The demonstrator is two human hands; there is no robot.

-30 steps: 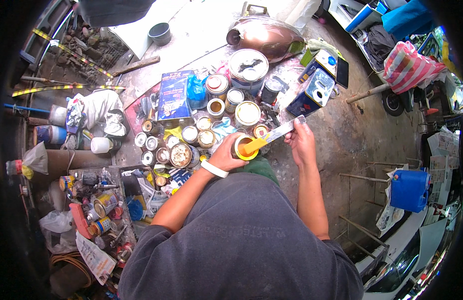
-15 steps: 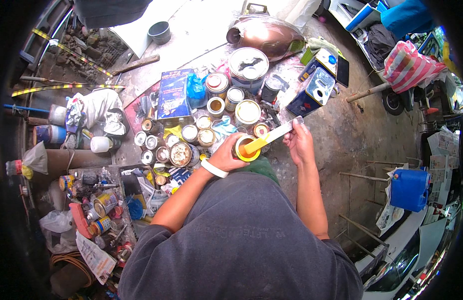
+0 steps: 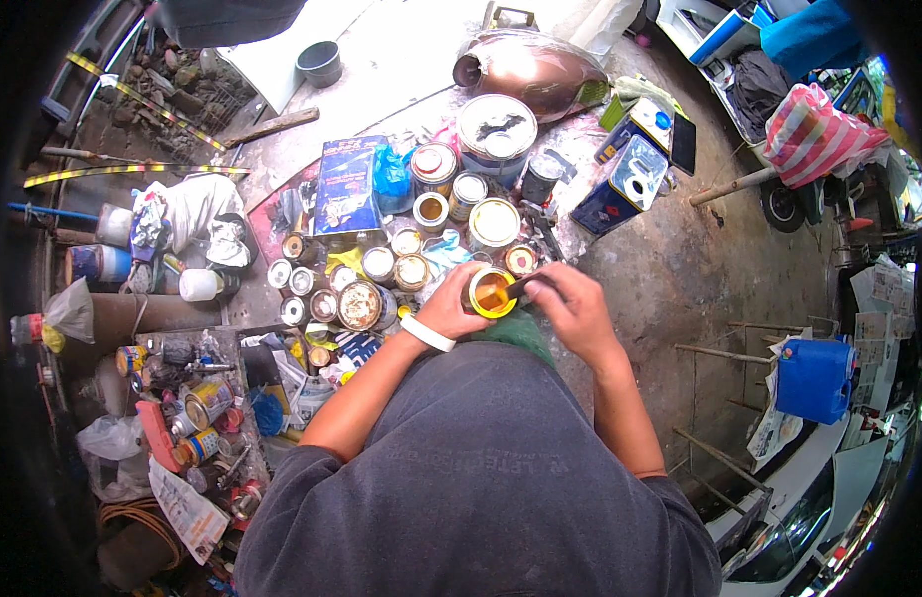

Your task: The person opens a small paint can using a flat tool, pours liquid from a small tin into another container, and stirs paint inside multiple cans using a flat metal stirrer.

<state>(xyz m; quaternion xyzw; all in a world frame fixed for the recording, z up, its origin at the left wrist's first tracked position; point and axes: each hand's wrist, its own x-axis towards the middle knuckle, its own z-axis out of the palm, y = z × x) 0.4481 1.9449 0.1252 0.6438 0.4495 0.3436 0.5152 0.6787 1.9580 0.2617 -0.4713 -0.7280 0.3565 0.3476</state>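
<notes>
My left hand (image 3: 451, 303) is wrapped round the side of a small paint can (image 3: 495, 314) with a yellow-smeared rim, just in front of my body. Yellow-orange paint shows inside it. Pinched in my right hand (image 3: 578, 310) is a flat stirring stick (image 3: 520, 288), which looks dark at this angle. Its lower end reaches over the rim into the can, and the tip is hard to make out. Just beyond stand a small can with a reddish top (image 3: 520, 260) and a larger can with a pale lid (image 3: 494, 223).
Several lidded cans crowd the ground ahead and left, among them a rusty-topped one (image 3: 360, 306) and a big white-topped bucket (image 3: 497, 129). A blue rectangular tin (image 3: 620, 186) stands to the right. Farther off lies a brown motorcycle tank (image 3: 535, 72). A blue jerrycan (image 3: 815, 380) is far right.
My right hand has come down and toward the can, and the stick has turned from its pale face showing to a dark, narrower look. The left hand and can have hardly moved.
</notes>
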